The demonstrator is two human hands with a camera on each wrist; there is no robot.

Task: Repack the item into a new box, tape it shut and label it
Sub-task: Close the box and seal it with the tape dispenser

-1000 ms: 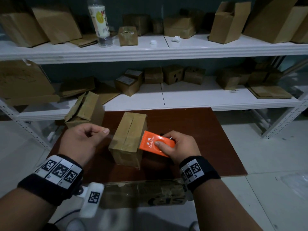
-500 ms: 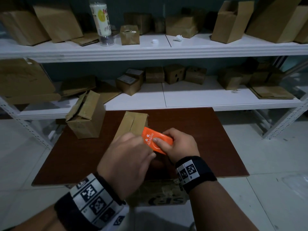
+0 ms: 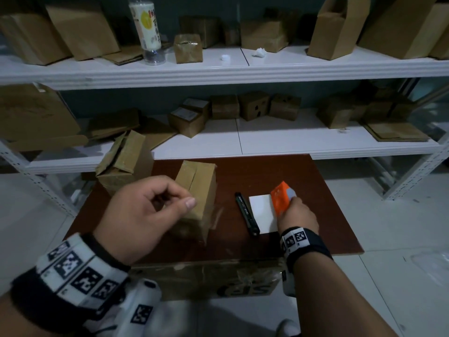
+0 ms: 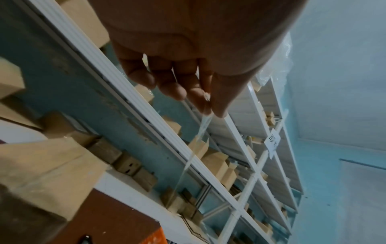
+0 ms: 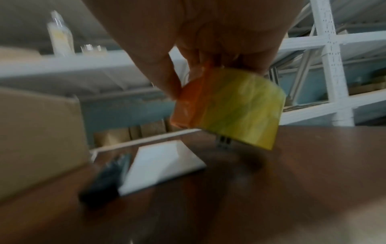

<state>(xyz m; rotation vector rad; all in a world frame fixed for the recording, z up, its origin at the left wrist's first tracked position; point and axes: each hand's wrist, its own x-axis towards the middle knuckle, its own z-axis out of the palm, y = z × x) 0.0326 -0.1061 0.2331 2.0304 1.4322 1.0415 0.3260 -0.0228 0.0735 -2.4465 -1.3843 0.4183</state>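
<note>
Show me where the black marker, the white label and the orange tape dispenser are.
black marker (image 3: 246,213), head view, middle of its barrel.
white label (image 3: 262,214), head view, centre of the sheet.
orange tape dispenser (image 3: 280,198), head view, its orange side face.

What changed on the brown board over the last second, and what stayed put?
The right hand carried the orange tape dispenser away from the box to the right, so the white label and black marker now show. The left hand moved in beside the box, pinching a strip of clear tape. The box and the open carton stayed put.
</note>
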